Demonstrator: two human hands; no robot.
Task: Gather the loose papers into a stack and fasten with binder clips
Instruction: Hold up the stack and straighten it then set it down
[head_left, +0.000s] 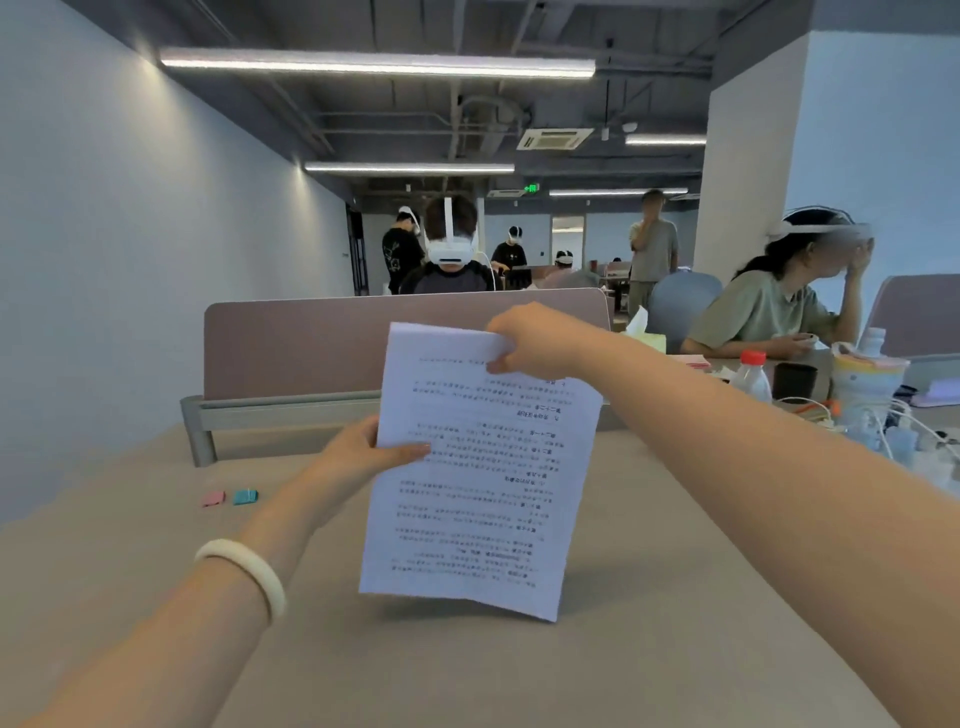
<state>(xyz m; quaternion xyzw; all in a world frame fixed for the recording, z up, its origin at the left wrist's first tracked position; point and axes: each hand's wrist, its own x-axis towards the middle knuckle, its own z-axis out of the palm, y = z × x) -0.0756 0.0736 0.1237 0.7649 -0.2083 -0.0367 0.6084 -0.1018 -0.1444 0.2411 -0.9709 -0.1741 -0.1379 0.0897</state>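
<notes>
1. Currently the stack of printed papers (475, 467) is held upright over the beige desk (649, 649), lower edge just above or touching the surface; which one cannot be told. Print appears upside down from this view.
2. Left hand (363, 449): pinching the stack's left edge at about 9 o'clock, thumb across the front sheet, fingers behind. White bangle (244, 571) on that wrist.
3. Right hand (530, 340): pinching the top edge near the 1 o'clock corner, thumb on the front.
4. Binder clips: a pink clip (213, 499) and a teal clip (245, 496) lie side by side on the desk at 9 o'clock from the stack, well apart from it. Neither is on the papers yet.
5. Judgement: step in hand is squaring the sheets; fastening not begun.
6. Risks:
   - Freeing one hand to reach the clips leaves a single pinch; sheets may fan or slide out of line.
   - The stack sits tilted, so tapping it down this way could skew the edges.
   - A clip set on uneven edges would miss the inner sheets.
7. Containers at 3 o'clock: a red-capped plastic bottle (751, 376), contents not discernible; a dark cup (795, 382), contents hidden; a tissue box (647, 335) with a tissue standing out.
</notes>
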